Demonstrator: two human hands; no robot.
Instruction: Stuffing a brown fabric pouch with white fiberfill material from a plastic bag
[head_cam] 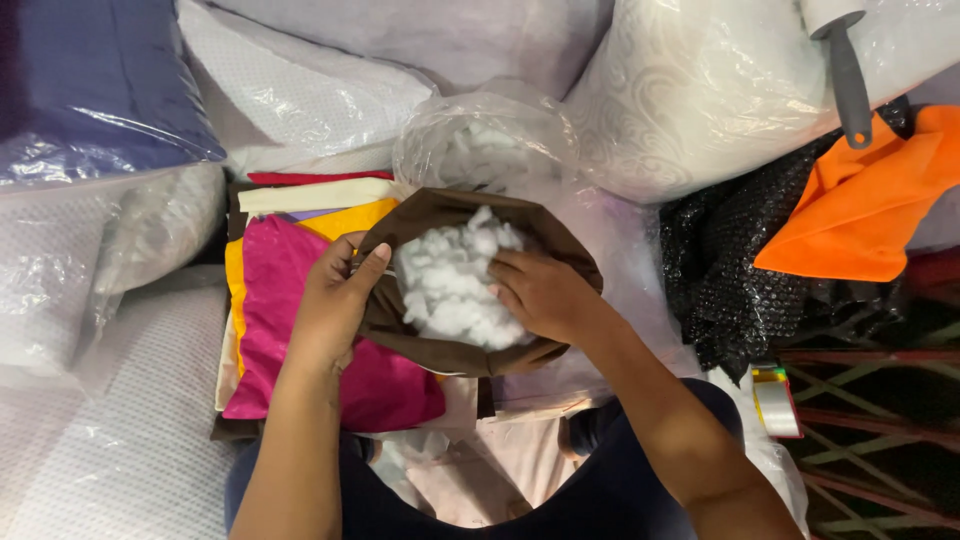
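Brown fabric cover, mouth gaping upward at the camera, sits on the lap; left hand pinches the rim, thumb over the edge, beside the pink cloth; soft, floppy stuff, so the rim looks the best hold; white stuffing fills the middle, likely feather-light and squashy; right hand presses flat on it, fingers curled inward; long axis runs roughly left-right between the grips.

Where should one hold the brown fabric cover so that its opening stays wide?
Probably at the rim of the brown fabric cover, from the left, where the left hand pinches it: the mouth faces up, full of white stuffing under the right hand.
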